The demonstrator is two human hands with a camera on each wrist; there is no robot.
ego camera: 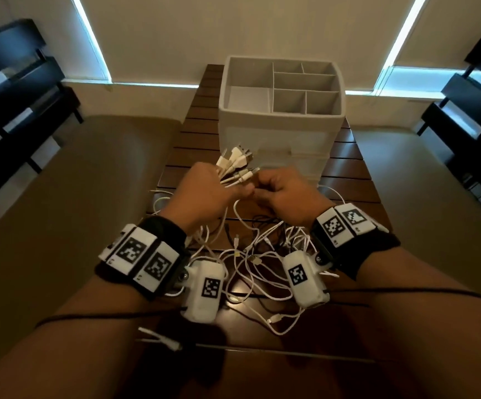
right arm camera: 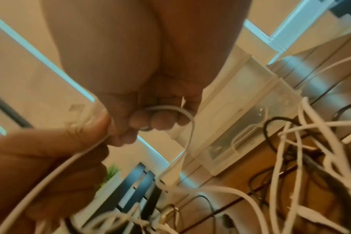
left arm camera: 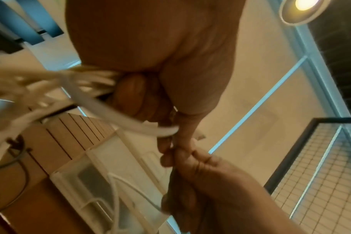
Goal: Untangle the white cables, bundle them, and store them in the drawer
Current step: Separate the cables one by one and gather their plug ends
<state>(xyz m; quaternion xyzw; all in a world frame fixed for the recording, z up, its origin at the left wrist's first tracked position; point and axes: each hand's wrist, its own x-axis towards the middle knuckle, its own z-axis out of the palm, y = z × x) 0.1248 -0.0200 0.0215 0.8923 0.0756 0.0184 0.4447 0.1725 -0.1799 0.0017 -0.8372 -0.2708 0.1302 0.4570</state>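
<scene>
My left hand [ego camera: 204, 191] grips a bunch of white cable ends [ego camera: 235, 165], their plugs fanning up and away from the fist. My right hand [ego camera: 282, 188] meets it thumb to thumb and pinches one thin white cable [right arm camera: 182, 114], which loops over its curled fingers. The rest of the white cables [ego camera: 250, 263] hang down into a tangle on the wooden slatted table [ego camera: 351, 180], mixed with a few black cables [ego camera: 258, 223]. Behind the hands stands the white drawer unit [ego camera: 281, 122] with translucent drawers [right arm camera: 248, 126], which look closed.
The unit's top is an open divided tray [ego camera: 302, 84] with several bare compartments. A loose white plug end [ego camera: 158, 336] lies near the table's front edge. Beige cushions flank the table; dark shelving [ego camera: 12, 90] stands at both sides of the room.
</scene>
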